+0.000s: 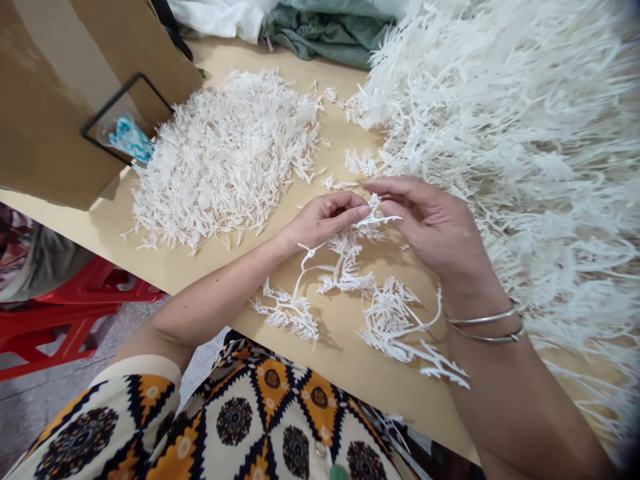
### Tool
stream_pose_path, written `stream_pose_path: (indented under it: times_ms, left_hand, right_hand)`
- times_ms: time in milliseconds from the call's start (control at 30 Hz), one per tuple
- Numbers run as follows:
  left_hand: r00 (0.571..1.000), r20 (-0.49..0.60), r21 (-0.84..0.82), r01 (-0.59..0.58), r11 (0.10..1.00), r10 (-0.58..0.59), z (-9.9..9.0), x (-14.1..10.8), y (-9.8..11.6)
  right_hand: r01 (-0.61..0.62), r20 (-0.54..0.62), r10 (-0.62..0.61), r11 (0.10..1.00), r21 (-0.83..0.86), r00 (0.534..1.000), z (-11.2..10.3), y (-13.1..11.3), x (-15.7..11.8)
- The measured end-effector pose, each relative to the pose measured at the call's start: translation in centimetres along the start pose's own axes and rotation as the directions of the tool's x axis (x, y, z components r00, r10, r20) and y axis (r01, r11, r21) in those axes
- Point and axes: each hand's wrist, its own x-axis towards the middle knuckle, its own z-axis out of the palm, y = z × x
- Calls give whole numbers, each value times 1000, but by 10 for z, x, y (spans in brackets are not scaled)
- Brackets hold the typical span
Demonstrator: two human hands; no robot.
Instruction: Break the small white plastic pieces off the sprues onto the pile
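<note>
White sprig: a small forked piece held up just above the table, between the two hands, in front of the person.
Weight: probably very light; it looks like thin moulded plastic, so fingertips alone should carry it.
Stiffness: the stem seems springy and fairly firm, while the fine tips look softer and likely bend under a touch.
Surface: smooth-looking and perhaps a little slippery along the bare stem; the forks should give fingers something to catch on.
Fragility: unlikely to shatter, though the thin side shoots could snap or pull off if tugged hard.
Tangling: the feathery ends probably hook onto neighbours, as in the large heap at the right.
Best hold: the bare stem close to a fork, clear of the bristly tips.
Left hand: the hand has thumb and forefinger pinched narrowly together on the sprig, the other fingers curled in.
Right hand: the hand arches beside the sprig, thumb and forefinger a little apart around its free side; whether they touch it, I cannot tell.
Below the hands: a branch on the left and a bushier branch on the right lie on the table.
Beyond the left arm: a pile of short clippings lies near a cardboard box.
</note>
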Motion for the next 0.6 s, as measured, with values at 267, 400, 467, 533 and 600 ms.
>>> stream_pose_path:
  times_ms: [267, 400, 467, 533, 600]
  left_hand:
    - [988, -118, 49, -91, 995, 96, 3, -3, -4]
    - [968, -102, 283, -193, 939, 230, 4, -3, -6]
    - [944, -115, 389, -243, 889, 308, 3, -2, -8]
    - [923, -142, 452, -261, 853, 358, 3, -1, -8]
    - [918, -153, 481, -254, 839, 365, 1, -1, -7]
  right_hand:
    - [-49, -213, 74, 992, 119, 974, 7, 13, 1]
    - [-38, -244, 51, 998, 59, 968, 11, 13, 0]
    - [-31, -252, 39, 999, 34, 967, 12, 15, 0]
    - [-38, -257, 39, 999, 8, 966, 10, 18, 0]
    - [-60, -243, 55, 998, -13, 968, 9, 21, 1]
